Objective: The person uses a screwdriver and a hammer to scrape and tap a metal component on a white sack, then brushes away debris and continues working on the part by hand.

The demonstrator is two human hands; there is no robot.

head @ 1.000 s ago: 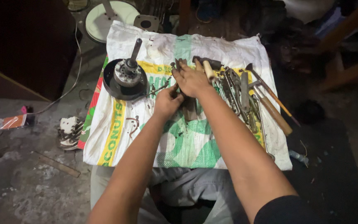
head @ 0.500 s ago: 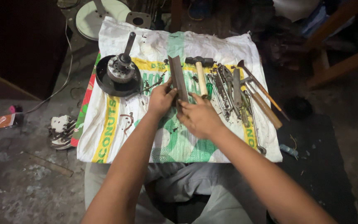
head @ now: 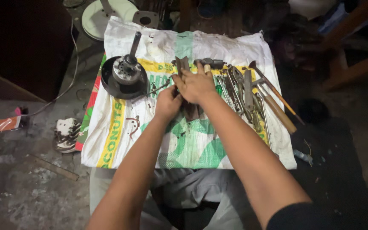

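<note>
Both hands on a dark metal bar (head: 183,68) lying mid-sack (head: 192,145): left hand (head: 168,102) curled round its lower part, right hand (head: 196,85) flat over it. Motor hub (head: 125,74) to the left, tools (head: 248,93) to the right.

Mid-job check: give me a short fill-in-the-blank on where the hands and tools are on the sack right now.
1. Both hands, the left hand and the right hand, meet on a flat dark metal ____ lying on the woven sack.
2. The round motor part with an upright shaft sits to the ____ of the hands.
3. The row of hand tools lies to the ____ of the hands.

Missing words: bar; left; right
</note>
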